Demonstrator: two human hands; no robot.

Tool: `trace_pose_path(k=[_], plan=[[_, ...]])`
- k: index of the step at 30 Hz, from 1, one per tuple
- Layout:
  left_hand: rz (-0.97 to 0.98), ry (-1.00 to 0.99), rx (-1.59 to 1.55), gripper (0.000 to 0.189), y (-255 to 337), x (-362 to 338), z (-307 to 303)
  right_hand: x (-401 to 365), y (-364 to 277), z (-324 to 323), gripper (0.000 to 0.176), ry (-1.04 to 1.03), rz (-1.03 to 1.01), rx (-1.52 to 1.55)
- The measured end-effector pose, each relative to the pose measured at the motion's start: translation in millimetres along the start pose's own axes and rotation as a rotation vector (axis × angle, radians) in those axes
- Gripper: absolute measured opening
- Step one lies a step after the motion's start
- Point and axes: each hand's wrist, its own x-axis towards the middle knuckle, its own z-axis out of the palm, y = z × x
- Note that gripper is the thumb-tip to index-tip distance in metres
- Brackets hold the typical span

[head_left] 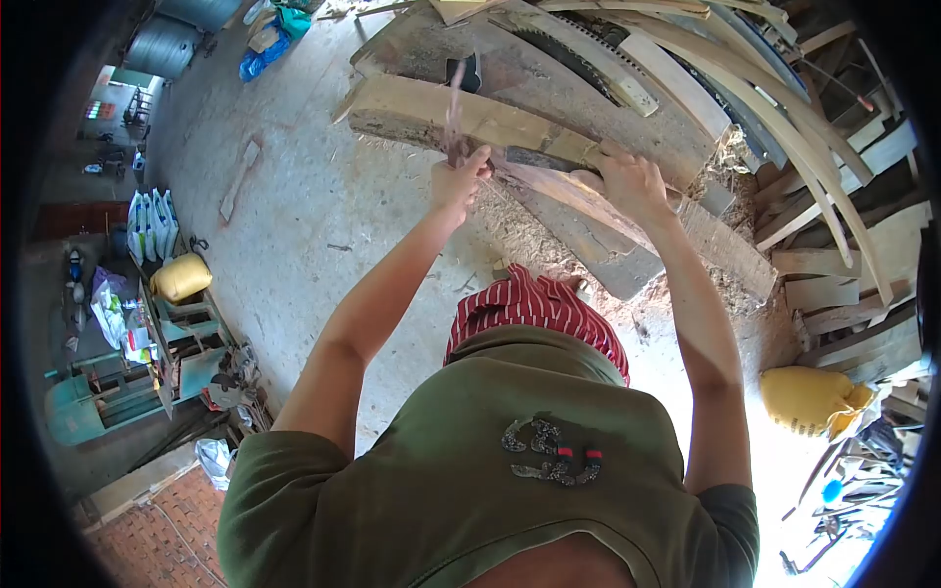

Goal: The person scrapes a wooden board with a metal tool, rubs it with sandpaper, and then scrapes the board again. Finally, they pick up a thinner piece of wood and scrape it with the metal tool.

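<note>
My left hand point(459, 186) is closed at the near edge of a thick wooden plank point(470, 116). A narrow reddish-brown strip point(454, 122), smeared by motion, rises from its fingers; I cannot make out its kind. Farther right, my right hand point(635, 186) curls its fingers over a pale wooden piece point(573, 194), which slants from near my left fingers down to the right. Between the hands a dark patch point(534, 157) shows on the plank's edge. Beyond the left hand a small black object point(465, 73) lies on the plank.
Long curved wooden strips point(774, 98) and a toothed dark blade point(569, 61) lie at the upper right. Sawdust point(529, 220) covers part of the concrete floor point(294, 167). A yellow sack point(814, 400) sits at the right; a teal machine point(98, 402) stands at the left.
</note>
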Motion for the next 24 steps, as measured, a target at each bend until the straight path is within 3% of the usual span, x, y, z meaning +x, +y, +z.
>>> trace_pose_path(k=[2, 3, 5, 6, 8, 9, 11, 12, 14, 18, 24], plan=[[0.283, 0.076, 0.316, 0.036, 1.2, -5.2, 3.6, -2.4, 1.7, 1.0, 0.046, 0.063, -0.055, -0.001], [0.281, 0.083, 0.311, 0.036, 0.5, -3.4, 3.6, -2.9, 0.4, 0.0, 0.046, 0.061, -0.063, -0.002], [0.171, 0.037, 0.192, 0.031, -0.6, 1.0, 2.5, -5.0, -2.5, -2.9, 0.045, 0.142, 0.053, 0.253], [0.166, 0.046, 0.186, 0.031, 1.3, 0.2, 1.2, -4.5, -8.3, -3.8, 0.045, 0.134, 0.043, 0.252], [-0.066, -0.073, 0.007, 0.025, 11.8, -1.4, -1.6, 1.6, -30.3, -8.0, 0.050, 0.257, 0.176, 0.155], [-0.064, -0.067, 0.008, 0.025, 10.9, 5.6, -9.2, 5.8, -43.6, -14.2, 0.050, 0.258, 0.172, 0.159], [-0.386, -0.324, -0.368, 0.017, 6.4, 24.3, -21.8, 12.2, -61.5, -27.5, 0.064, 0.072, 0.241, 0.064], [-0.386, -0.325, -0.360, 0.017, 11.1, 25.0, -20.2, 15.9, -59.5, -18.9, 0.064, 0.075, 0.246, 0.069], [-0.728, -0.331, -0.710, 0.012, 19.7, 20.5, -20.6, 24.1, -58.0, 5.9, 0.078, 0.130, 0.169, -0.012], [-0.860, -0.405, -0.902, 0.014, 14.1, 18.2, -23.4, 20.8, -63.0, 1.3, 0.082, 0.082, 0.241, 0.023], [-0.705, -0.361, -0.960, 0.015, 27.6, 2.0, -49.2, 20.4, -60.9, 6.7, 0.084, 0.087, 0.250, -0.004]])
